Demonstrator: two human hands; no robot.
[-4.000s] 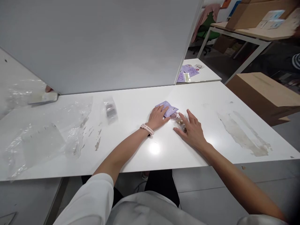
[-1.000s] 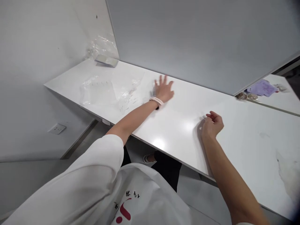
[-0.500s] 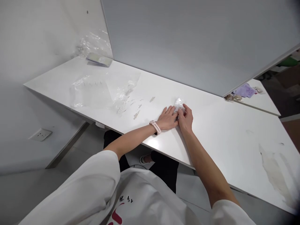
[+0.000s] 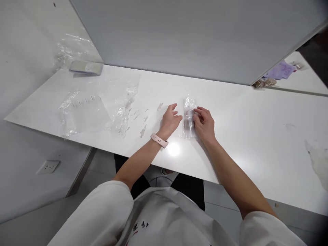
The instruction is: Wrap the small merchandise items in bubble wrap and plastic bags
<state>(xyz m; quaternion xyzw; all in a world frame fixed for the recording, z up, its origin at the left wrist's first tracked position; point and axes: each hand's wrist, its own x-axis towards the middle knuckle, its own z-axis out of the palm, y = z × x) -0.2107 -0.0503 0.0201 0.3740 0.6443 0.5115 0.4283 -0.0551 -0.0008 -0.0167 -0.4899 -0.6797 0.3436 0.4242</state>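
At the white desk, a person's right hand pinches a small clear packet lying flat mid-desk; the left hand rests open just beside it. Steadying both ends would likely keep the slippery plastic from sliding.

Crumpled plastic sheets lie beside purple packets.

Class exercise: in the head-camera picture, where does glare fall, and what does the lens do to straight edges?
Head view: a bright glare spot sits on the white table just below the left hand and the small clear bag; the table edges bow outward, a wide-angle effect; the corners darken.
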